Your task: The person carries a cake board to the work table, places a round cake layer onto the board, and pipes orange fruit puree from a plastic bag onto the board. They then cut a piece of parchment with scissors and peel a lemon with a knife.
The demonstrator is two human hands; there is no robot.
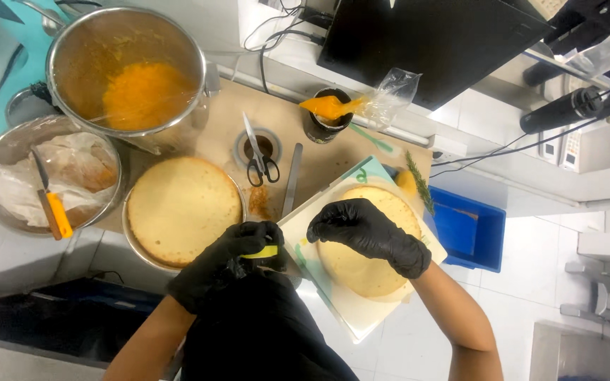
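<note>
Left hand (229, 262) around yellow strip (262, 252), right hand (368, 233) on sponge cake (361, 264).

The cake (372, 264) is a round, flat, pale yellow sponge layer lying face up on a white board (361, 321). It sits toward the board's far right corner, its near edge well short of the board's near corner. Its top is smooth and evenly coloured, with a slightly darker rim. The right hand (368, 233), in a black glove, rests fingers-down on the cake's far left part and covers that area. The strip (262, 252) is a short, yellow-green band, held pinched in the gloved left hand (231, 264) just beside the board's left edge, apart from the cake. Only a small length of it shows between the fingers.
</note>
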